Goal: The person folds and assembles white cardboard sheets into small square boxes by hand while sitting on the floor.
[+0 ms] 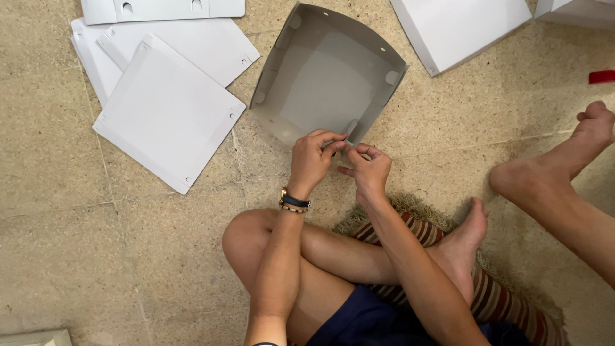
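A grey plastic box [323,77] with folded-up sides stands on the beige floor in front of me. My left hand [314,157] pinches the box's near corner with thumb and fingers. My right hand [366,165] is right beside it, fingers curled on the same corner flap. I sit cross-legged with my knees below my hands. A dark band and a beaded bracelet are on my left wrist.
Several flat white panels [166,109] lie stacked at the upper left. Another white panel [458,25] lies at the top right. A small red object [601,77] sits at the right edge. A striped fringed rug [500,288] is under my legs. My right foot [564,160] stretches out.
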